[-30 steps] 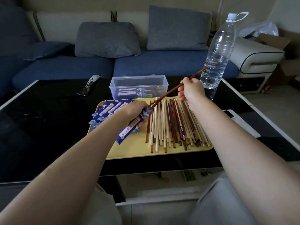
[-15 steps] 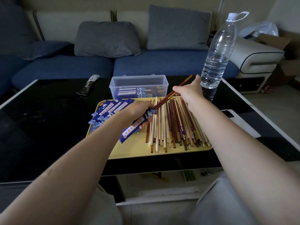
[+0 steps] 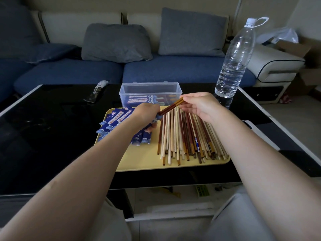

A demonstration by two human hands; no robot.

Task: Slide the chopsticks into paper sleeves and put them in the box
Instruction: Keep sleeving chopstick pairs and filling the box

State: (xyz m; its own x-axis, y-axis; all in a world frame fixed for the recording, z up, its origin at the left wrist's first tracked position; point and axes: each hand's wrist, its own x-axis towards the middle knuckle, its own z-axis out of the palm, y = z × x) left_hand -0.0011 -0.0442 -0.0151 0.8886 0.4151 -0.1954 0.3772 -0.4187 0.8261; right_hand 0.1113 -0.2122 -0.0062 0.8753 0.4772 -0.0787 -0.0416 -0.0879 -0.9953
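Note:
My left hand grips a blue paper sleeve over the yellow tray. A pair of dark red chopsticks sticks out of the sleeve's mouth, mostly inside it. My right hand touches their yellow-tipped outer end with its fingertips, fingers fairly straight. Loose chopsticks, pale and brown, lie in a heap on the tray's right half. Empty blue sleeves are stacked on its left. The clear plastic box behind the tray holds a few sleeved pairs.
A tall water bottle stands on the black table just right of the box, close to my right hand. A dark wrapper lies at the back left. A blue sofa with grey cushions runs behind the table.
The chopsticks have slid much further into the sleeve. My right hand has moved left and down along them to their end, and its grip has loosened to fingertips.

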